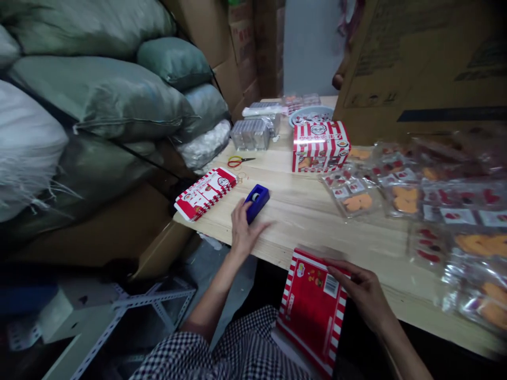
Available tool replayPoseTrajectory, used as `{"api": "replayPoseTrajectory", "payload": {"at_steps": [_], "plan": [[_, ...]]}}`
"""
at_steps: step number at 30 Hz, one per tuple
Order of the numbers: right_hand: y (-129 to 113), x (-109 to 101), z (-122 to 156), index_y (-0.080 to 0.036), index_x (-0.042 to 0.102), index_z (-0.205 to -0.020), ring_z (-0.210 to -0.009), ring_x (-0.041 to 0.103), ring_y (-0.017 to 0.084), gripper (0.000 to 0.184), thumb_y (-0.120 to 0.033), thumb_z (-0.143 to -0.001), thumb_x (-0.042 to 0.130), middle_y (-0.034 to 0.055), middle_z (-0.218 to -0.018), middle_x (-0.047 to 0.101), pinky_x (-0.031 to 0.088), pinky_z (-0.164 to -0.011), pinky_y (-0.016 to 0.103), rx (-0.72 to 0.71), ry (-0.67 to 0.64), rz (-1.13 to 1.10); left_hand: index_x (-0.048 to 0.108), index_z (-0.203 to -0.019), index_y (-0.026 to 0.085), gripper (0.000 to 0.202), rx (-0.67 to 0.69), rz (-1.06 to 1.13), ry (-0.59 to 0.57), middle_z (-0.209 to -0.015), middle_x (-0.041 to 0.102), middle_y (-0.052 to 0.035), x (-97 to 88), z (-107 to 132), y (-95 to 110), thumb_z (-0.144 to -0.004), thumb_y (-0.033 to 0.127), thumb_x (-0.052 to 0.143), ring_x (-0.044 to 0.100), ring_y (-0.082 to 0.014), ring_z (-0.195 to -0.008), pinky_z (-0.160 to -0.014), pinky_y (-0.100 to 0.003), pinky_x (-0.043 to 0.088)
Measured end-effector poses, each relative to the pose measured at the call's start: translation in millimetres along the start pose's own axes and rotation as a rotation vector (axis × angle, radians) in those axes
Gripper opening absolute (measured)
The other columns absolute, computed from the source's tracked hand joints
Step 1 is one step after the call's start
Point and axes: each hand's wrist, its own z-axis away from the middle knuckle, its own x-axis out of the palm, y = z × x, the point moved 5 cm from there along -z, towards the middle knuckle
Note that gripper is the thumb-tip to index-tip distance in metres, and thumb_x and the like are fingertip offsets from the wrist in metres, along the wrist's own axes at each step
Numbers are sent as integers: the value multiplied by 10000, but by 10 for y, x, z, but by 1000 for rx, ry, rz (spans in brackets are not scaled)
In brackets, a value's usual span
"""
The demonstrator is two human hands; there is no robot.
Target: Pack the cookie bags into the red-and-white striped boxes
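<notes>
My left hand (243,232) is at the near end of a blue tape dispenser (258,203) on the table. Its fingers touch the dispenser's side, while the thumb sticks out to the right, away from it. Inside the dispenser sits a small roll of tape. My right hand (362,293) pinches the upper right edge of a red carton (311,311) with striped sides and a white barcode label. That carton is tilted over my lap at the table's front edge, and its lower end rests close to my checkered clothing.
Flat striped cartons (208,192) lie stacked at the left, near scissors (240,161). An assembled striped box (320,148) stands farther back before a bowl (311,113). Clear packs (358,200) cover the right side. Large sacks (99,95) are piled left; a cardboard box (420,68) rises behind.
</notes>
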Motion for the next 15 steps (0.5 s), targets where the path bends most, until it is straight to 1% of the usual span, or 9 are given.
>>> {"api": "replayPoseTrajectory", "payload": {"at_steps": [1, 2, 4, 6, 7, 8, 10, 12, 15], "plan": [[-5, -12, 15, -247, 792, -1022, -820, 745, 278, 349, -445, -736, 805, 87, -981, 787, 624, -716, 387, 0, 15, -13, 513, -1326, 189, 737, -37, -61, 46, -1443, 473, -182, -83, -99, -139, -702, 413, 835, 393, -325, -1392, -1157, -531, 299], [-25, -25, 34, -247, 796, -996, -799, 746, 274, 331, -445, -731, 807, 84, -969, 788, 626, -707, 387, -2, 32, -25, 526, -1293, 177, 715, -91, -79, 35, -1392, 502, -179, -133, -194, -277, -688, 388, 844, 428, -320, -1353, -1138, -511, 325], [-113, -74, 78, -244, 800, -960, -800, 747, 276, 305, -440, -727, 807, 81, -965, 788, 632, -697, 391, -36, 95, -25, 590, -1161, 174, 564, -228, -29, -58, -1260, 573, -140, -167, -354, -519, -688, 364, 830, 519, -285, -1224, -1060, -440, 404], [-267, -154, 126, -242, 800, -947, -891, 741, 289, 292, -418, -714, 818, 82, -1016, 780, 634, -728, 383, -120, 190, 9, 649, -970, 170, 388, -342, 51, -158, -1076, 640, -87, -168, -473, -662, -700, 405, 799, 590, -239, -1032, -919, -357, 470], [-360, -198, 153, -244, 800, -947, -952, 730, 293, 288, -402, -708, 824, 80, -1053, 772, 632, -754, 370, -173, 243, 30, 663, -871, 163, 345, -380, 86, -199, -957, 659, -62, -168, -523, -696, -705, 443, 780, 603, -214, -919, -833, -321, 482], [-454, -236, 180, -249, 797, -953, -1006, 716, 293, 284, -388, -707, 826, 76, -1091, 763, 628, -775, 354, -224, 287, 47, 669, -786, 155, 345, -407, 117, -237, -831, 657, -41, -169, -567, -708, -706, 478, 762, 596, -190, -805, -747, -291, 477], [-620, -279, 230, -259, 792, -962, -1056, 699, 282, 265, -371, -723, 817, 66, -1132, 749, 623, -785, 327, -308, 349, 64, 677, -679, 138, 383, -447, 180, -303, -647, 620, -13, -173, -632, -698, -683, 513, 753, 542, -146, -639, -622, -253, 433], [-723, -267, 267, -264, 790, -958, -1053, 699, 267, 239, -361, -741, 806, 59, -1133, 747, 620, -780, 310, -357, 365, 75, 692, -651, 122, 398, -486, 251, -343, -603, 626, -15, -186, -656, -673, -627, 508, 785, 508, -122, -574, -572, -239, 402], [-720, -160, 293, -272, 788, -955, -1046, 699, 245, 212, -347, -758, 797, 46, -1124, 750, 612, -808, 296, -359, 307, 66, 706, -664, 107, 413, -526, 348, -332, -707, 700, -62, -231, -628, -646, -578, 496, 818, 543, -121, -588, -569, -242, 419]]}}
